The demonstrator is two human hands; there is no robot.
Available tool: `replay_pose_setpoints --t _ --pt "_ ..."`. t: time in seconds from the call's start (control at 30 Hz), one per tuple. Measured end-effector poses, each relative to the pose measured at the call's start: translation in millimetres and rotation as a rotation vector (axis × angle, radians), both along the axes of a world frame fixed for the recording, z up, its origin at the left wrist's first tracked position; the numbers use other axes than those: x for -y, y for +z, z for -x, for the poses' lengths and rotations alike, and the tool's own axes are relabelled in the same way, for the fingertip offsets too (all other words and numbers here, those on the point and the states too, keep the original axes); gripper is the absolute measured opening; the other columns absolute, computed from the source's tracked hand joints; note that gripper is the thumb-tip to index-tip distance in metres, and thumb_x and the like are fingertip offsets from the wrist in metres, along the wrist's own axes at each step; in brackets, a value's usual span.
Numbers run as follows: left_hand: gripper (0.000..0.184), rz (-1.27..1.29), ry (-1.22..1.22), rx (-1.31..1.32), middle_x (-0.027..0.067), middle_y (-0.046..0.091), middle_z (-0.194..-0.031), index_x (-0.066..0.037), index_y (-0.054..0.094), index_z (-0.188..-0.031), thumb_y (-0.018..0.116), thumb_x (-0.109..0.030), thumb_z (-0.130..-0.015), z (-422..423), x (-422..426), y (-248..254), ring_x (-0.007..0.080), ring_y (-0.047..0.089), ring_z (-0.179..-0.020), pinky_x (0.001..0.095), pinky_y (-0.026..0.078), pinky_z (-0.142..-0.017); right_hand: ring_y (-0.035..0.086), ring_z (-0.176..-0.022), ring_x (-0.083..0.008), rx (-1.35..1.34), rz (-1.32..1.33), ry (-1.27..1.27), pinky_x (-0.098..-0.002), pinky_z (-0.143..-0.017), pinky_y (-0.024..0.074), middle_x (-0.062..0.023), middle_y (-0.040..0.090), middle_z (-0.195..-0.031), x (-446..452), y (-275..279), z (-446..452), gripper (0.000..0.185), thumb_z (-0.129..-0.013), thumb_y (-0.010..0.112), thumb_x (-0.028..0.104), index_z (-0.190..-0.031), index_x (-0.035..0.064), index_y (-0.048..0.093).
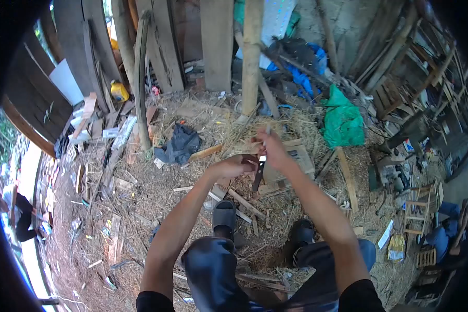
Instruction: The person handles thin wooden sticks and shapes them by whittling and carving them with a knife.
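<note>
Both of my hands are close together in front of me, above the littered ground. My right hand [272, 149] is closed around a knife-like tool [258, 176]. Its dark end, with pale spots, points down toward my feet, and a bright part shows by the palm. A pale tip sticks out above the right fingers, perhaps the tool's other end. My left hand [238, 165] is just to the left, fingers curled, fingertips at or touching the tool. Whatever they pinch is too small to make out.
Below the hands lies a flat wooden board [299, 158]. Wood strips and straw surround my sandals [224, 216]. A dark cloth [179, 144] lies left, a green sack [343, 119] right. A wooden post [251, 57] rises ahead. Another person [23, 213] is at the far left.
</note>
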State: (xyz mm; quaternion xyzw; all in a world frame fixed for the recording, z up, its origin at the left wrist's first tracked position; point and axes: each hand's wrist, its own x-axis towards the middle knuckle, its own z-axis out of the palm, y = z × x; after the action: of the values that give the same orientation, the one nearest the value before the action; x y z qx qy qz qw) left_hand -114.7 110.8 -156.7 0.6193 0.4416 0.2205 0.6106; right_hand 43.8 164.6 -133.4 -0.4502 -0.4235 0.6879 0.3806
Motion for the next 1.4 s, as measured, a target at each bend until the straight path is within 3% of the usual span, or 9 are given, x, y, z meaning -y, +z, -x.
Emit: replay_pose_setpoints --t 0.3,0.5,0.6,0.67,0.8,0.87,0.97,1.03,1.4 --pt "0.024 -0.041 0.153 0.118 0.0089 0.062 -0.093 0.002 0.053 -0.110 0.054 -0.011 -0.090 -108.0 50.8 89.0 0.0139 0.060 -0.084 0.0291 0.048 -0.073 0.053 -0.069 -0.0119 -0.185 -0.140 -0.072 -0.0274 -0.062 0.0440 -0.0081 0.060 -0.088 49.8 79.4 -102.1 0.015 -0.087 0.046 0.008 -0.102 0.0054 0.047" --pt "0.022 -0.205 0.135 0.019 0.0066 0.063 -0.091 -0.002 0.057 -0.110 0.054 -0.013 -0.092 -123.7 68.7 79.0 0.0139 0.060 -0.078 0.0282 0.050 -0.068 0.060 -0.077 -0.0131 0.349 -0.236 0.255 -0.0311 -0.067 0.0490 -0.0068 0.062 -0.088 82.2 78.3 -142.9 0.024 -0.092 0.052 0.021 -0.101 -0.0002 0.059" --pt "0.023 -0.092 0.119 0.129 0.0069 0.064 -0.088 -0.002 0.059 -0.111 0.054 -0.015 -0.092 -120.7 67.4 106.0 0.0134 0.060 -0.076 0.0295 0.050 -0.070 0.059 -0.069 -0.0134 0.329 -0.408 0.102 -0.0299 -0.060 0.0480 -0.0072 0.062 -0.082 62.9 84.9 -178.7 0.020 -0.093 0.051 0.019 -0.094 0.0004 0.058" --pt "0.024 -0.569 0.141 -0.248 0.0076 0.065 -0.085 -0.004 0.061 -0.109 0.056 -0.019 -0.090 -109.4 57.1 108.6 0.0141 0.061 -0.076 0.0320 0.050 -0.071 0.058 -0.065 -0.0135 0.332 -0.472 0.033 -0.0293 -0.057 0.0475 -0.0074 0.061 -0.079 57.4 80.0 -205.8 0.019 -0.093 0.050 0.017 -0.091 0.0006 0.058" --pt "0.024 -0.440 0.264 -0.307 0.0111 0.066 -0.087 -0.004 0.063 -0.106 0.058 -0.019 -0.088 -74.1 39.2 84.4 0.0195 0.063 -0.079 0.0346 0.050 -0.073 0.052 -0.057 -0.0124 0.474 -0.265 -0.255 -0.0288 -0.052 0.0435 -0.0060 0.059 -0.071 38.9 58.5 -249.4 0.016 -0.091 0.051 0.017 -0.089 0.0017 0.056" --pt "0.024 -0.605 0.178 -0.712 0.0141 0.066 -0.093 -0.006 0.063 -0.105 0.059 -0.019 -0.085 -51.6 34.7 59.7 0.0260 0.064 -0.082 0.0358 0.049 -0.074 0.050 -0.056 -0.0122 0.650 -0.274 -0.278 -0.0288 -0.051 0.0420 -0.0052 0.057 -0.068 41.4 52.5 -245.4 0.016 -0.090 0.052 0.017 -0.089 0.0019 0.056" --pt "0.026 -0.541 0.168 -0.715 0.0184 0.065 -0.092 -0.007 0.065 -0.102 0.058 -0.020 -0.081 -19.2 40.6 38.6 0.0359 0.063 -0.085 0.0394 0.049 -0.078 0.050 -0.055 -0.0124 0.806 -0.528 -0.288 -0.0291 -0.050 0.0393 -0.0039 0.057 -0.066 45.5 56.0 -223.4 0.016 -0.086 0.056 0.017 -0.089 0.0019 0.056" --pt "0.026 -0.511 0.213 -0.707 0.0183 0.065 -0.093 -0.007 0.064 -0.103 0.058 -0.021 -0.081 -2.4 42.0 33.0 0.0345 0.063 -0.088 0.0388 0.049 -0.079 0.060 -0.064 -0.0299 0.857 -0.590 -0.293 -0.0404 -0.060 0.0462 -0.0174 0.060 -0.074 23.8 28.7 -213.0 0.027 -0.083 0.058 0.025 -0.089 -0.0012 0.057" --pt "0.028 -0.334 0.327 -0.572 0.0181 0.065 -0.100 -0.008 0.065 -0.104 0.058 -0.025 -0.083 65.6 46.9 31.1 0.0320 0.062 -0.093 0.0376 0.049 -0.080 0.060 -0.072 -0.0381 0.766 -0.508 0.181 -0.0450 -0.065 0.0459 -0.0210 0.061 -0.075 44.8 -55.5 -76.2 0.027 -0.083 0.057 0.024 -0.092 -0.0016 0.057"
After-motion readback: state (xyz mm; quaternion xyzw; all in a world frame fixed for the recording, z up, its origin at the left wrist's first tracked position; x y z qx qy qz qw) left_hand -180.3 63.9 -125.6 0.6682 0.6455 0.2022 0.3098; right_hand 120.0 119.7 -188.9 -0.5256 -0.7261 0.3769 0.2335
